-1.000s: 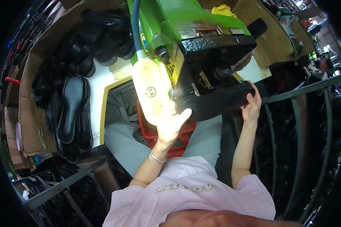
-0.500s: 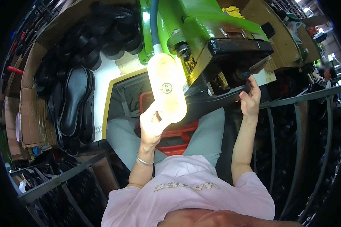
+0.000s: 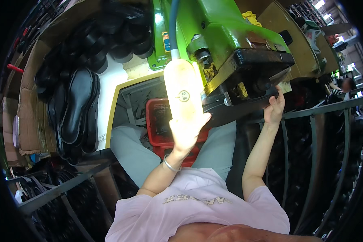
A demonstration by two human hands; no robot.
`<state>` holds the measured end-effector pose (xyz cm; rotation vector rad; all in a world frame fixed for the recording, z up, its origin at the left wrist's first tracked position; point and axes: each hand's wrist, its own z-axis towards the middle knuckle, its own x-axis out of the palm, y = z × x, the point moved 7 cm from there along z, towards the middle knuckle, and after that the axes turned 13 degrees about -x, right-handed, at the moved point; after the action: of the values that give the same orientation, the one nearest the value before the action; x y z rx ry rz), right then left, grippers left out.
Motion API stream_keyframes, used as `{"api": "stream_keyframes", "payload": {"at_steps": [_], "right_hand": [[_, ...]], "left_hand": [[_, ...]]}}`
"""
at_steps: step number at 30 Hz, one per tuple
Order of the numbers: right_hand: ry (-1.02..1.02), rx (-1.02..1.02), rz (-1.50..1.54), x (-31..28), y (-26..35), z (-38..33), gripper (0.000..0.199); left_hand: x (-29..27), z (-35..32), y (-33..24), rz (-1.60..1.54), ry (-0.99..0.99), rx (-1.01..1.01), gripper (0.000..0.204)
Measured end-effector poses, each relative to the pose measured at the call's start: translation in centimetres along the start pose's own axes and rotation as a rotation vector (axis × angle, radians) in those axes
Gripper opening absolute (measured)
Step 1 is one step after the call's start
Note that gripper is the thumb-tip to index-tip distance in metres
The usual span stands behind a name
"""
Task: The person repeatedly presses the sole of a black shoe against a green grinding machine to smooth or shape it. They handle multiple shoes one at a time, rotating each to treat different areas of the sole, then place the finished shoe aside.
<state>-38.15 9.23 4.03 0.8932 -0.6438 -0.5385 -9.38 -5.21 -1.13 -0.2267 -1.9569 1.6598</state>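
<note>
A long black shoe sole lies across the front of a green machine, under its dark head. My right hand is closed on the sole's right end, the thumb in front and the fingers reaching up behind. My left hand is at the lower end of a brightly lit lamp with a bluish flexible neck. Its thumb sticks out toward the sole's left end. Glare and the lamp hide its other fingers, so whether it grips the sole cannot be told.
At the left, a cardboard box surrounds stacked black soles and a heap of black shoe parts. A red crate stands below, between my legs. Metal racks flank me on both sides.
My left hand has moved right, and its thumb now sticks out beside the lamp. My right hand has shifted slightly right and down. More of the black sole and red crate shows.
</note>
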Motion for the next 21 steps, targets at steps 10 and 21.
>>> {"api": "stream_keyframes", "payload": {"at_steps": [10,21], "right_hand": [[0.104,0.109,-0.003,5.2,-1.7,-1.2,0.064],[0.096,0.021,-0.035,4.6,-0.2,0.1,0.071]], "left_hand": [[-4.9,-0.3,-2.1,-0.044,0.084,-0.139,0.027],[-2.6,0.2,-3.1,0.172,0.069,0.136,0.027]]}}
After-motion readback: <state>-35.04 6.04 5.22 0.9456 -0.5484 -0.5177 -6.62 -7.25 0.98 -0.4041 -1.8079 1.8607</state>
